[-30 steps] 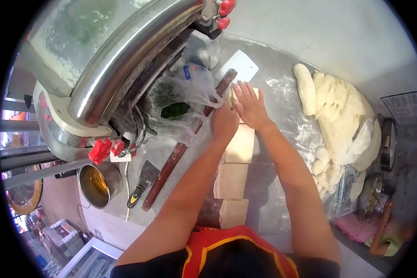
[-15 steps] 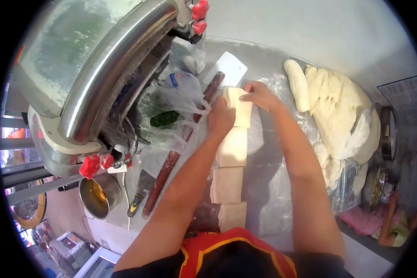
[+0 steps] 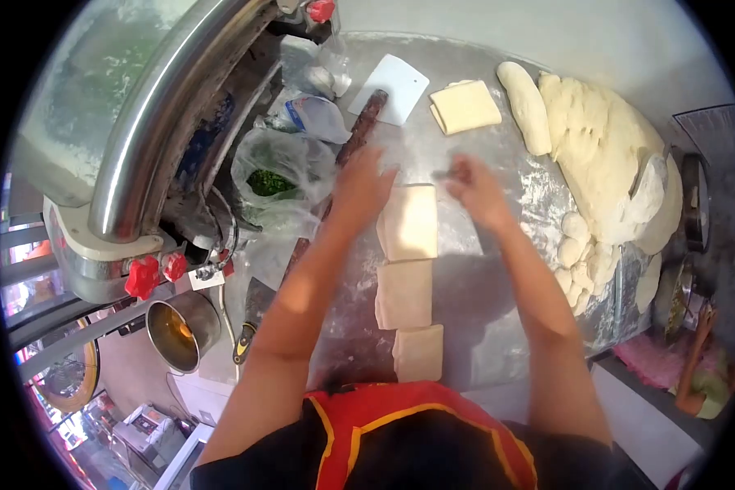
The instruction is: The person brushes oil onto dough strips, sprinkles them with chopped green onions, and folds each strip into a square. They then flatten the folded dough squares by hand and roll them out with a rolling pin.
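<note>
My left hand (image 3: 365, 186) hovers by the left upper corner of a floured dough sheet (image 3: 410, 222), thumb and fingers apart with nothing in them. Across from it, my right hand (image 3: 476, 192) is blurred by motion, its fingers loosely spread and nothing seen in them. Two more pale dough pieces, a middle one (image 3: 405, 294) and a lower one (image 3: 418, 353), lie in a column toward my apron. Farther up the metal table rests a folded dough square (image 3: 466, 107), apart from both hands.
A large dough mass (image 3: 600, 155) with a dough roll (image 3: 524, 108) and small lumps lies right. At left are a dough machine (image 3: 151, 139), a bag of chopped greens (image 3: 273, 175), a rolling pin (image 3: 359, 135), a white scraper (image 3: 394, 88) and a metal pot (image 3: 181, 333). Another person's arm (image 3: 694, 359) shows far right.
The top dough piece that both hands held now lies folded farther up the table, near the dough roll. Both hands have let go and come back beside the remaining column; the view has shifted slightly.
</note>
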Demonstrator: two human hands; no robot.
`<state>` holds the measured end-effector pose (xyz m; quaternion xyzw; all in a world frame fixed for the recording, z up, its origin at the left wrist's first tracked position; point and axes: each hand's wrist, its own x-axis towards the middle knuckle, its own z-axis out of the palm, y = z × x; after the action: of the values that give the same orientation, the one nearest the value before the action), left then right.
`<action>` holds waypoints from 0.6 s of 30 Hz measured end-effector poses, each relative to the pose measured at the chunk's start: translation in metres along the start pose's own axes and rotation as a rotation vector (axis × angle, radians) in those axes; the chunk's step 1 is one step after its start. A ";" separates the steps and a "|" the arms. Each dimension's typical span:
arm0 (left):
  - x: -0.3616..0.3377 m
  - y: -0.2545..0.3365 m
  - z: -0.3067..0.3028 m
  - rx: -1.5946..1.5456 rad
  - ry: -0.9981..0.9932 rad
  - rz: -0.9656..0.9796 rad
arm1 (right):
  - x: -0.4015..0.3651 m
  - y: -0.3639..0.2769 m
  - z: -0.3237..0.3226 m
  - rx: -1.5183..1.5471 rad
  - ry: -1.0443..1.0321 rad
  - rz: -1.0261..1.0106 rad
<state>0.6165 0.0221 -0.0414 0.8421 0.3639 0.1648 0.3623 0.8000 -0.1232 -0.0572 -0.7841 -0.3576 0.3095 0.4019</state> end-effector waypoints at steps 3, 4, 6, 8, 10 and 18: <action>-0.091 -0.033 0.019 -0.034 0.086 -0.098 | -0.009 -0.016 0.026 -0.063 -0.199 0.084; -0.100 -0.028 0.017 -0.098 0.056 -0.190 | -0.003 -0.024 0.027 -0.128 -0.237 0.103; -0.112 -0.013 0.016 -0.224 -0.011 -0.368 | 0.004 -0.034 0.029 -0.181 -0.335 0.138; -0.107 -0.015 0.024 -0.261 -0.059 -0.422 | 0.009 -0.039 0.030 -0.163 -0.459 0.161; -0.097 -0.012 0.022 -0.282 -0.138 -0.473 | 0.003 -0.033 0.032 -0.182 -0.405 -0.066; -0.057 -0.007 0.016 -0.440 -0.279 -0.407 | -0.005 -0.040 0.001 0.281 -0.255 0.121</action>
<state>0.5823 -0.0242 -0.0581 0.6681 0.4273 0.0465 0.6074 0.7842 -0.1101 -0.0225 -0.6947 -0.3114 0.4768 0.4394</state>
